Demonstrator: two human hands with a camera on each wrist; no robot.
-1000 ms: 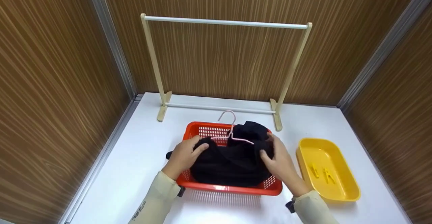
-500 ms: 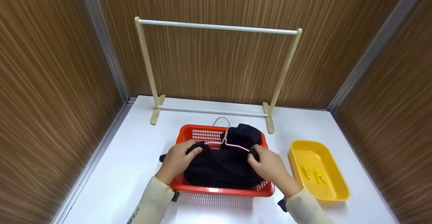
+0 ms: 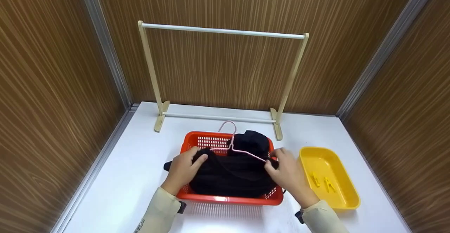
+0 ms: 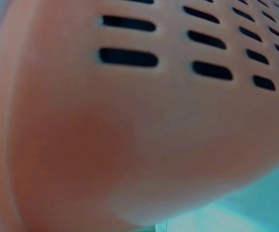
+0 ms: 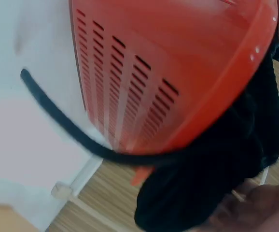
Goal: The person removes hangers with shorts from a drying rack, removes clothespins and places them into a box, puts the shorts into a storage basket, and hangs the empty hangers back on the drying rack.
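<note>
A black garment lies over the red basket, with a pink hanger at its neck, the hook pointing up and away. My left hand pinches the cloth near the hanger's left end. Around the cloth at the hanger's right end, my right hand has its thumb and fingers. In the right wrist view, black cloth and a dark cord hang past the basket. Only the basket's slotted wall fills the left wrist view.
Behind the basket stands a rack with a white top bar and wooden legs. A yellow tray at the right holds two yellow clips. More black cloth is bunched at the basket's back right. Wood-grain walls surround the white table.
My right hand moved inward onto the hanger's right end, then back outward with the cloth edge. The hanger's right arm shows more than a second ago. The whole view has shifted slightly.
</note>
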